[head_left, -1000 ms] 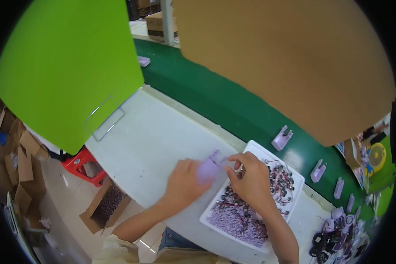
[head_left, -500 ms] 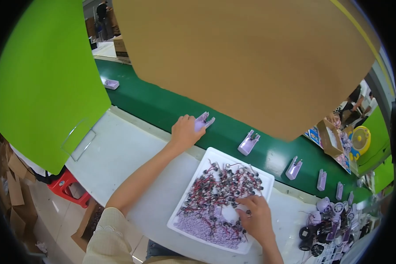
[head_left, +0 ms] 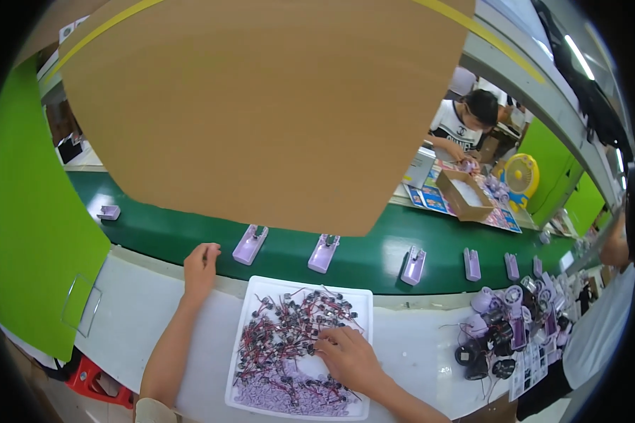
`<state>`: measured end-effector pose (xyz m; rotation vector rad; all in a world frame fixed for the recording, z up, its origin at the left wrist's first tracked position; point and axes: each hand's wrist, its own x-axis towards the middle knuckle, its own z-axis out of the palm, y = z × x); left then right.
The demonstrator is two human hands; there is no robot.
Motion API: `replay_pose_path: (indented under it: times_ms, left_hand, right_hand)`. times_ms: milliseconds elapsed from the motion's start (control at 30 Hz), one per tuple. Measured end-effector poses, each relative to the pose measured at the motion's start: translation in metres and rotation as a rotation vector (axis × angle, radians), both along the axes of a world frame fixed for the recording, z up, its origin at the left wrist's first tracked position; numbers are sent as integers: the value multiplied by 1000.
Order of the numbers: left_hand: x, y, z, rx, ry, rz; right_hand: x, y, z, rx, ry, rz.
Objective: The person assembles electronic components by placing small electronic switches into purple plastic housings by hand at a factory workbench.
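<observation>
A white tray [head_left: 369,310] on the worktable holds many small dark round parts with red and black wires [head_left: 275,317], above small light-purple pieces [head_left: 282,397]. My right hand [head_left: 353,359] is over the tray, thumb and fingertips pinched among the wired parts; what they grip is too small to make out. My left hand [head_left: 202,266] hovers at the near edge of the green conveyor belt [head_left: 289,278], empty, fingers loosely extended. Right of it on the belt lies a light-purple plastic casing [head_left: 247,252], apart from the hand, with another casing [head_left: 322,258] beyond.
More purple casings [head_left: 413,268] line the belt. A cardboard sheet [head_left: 247,127] hangs above it; a green panel [head_left: 35,233] stands at left. Purple and black fan parts [head_left: 497,335] are heaped at right. Across the belt, a person [head_left: 466,120] works near an open carton [head_left: 466,197].
My left hand has let go of the purple casing, which now lies on the belt, and has drawn back left. My right hand stays over the tray. The view has swung right.
</observation>
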<state>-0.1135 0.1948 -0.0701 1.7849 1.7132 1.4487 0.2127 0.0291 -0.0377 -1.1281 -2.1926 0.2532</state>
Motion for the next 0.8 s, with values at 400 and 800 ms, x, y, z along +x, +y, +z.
replay_pose_path:
  times_ms: [400,800]
  left_hand:
    - [4,5,1,1,-17,40]
    - [6,2,2,-10,29,78]
  right_hand:
    - [0,-3,-2,-4,35,115]
    - [-1,-3,5,35,202,96]
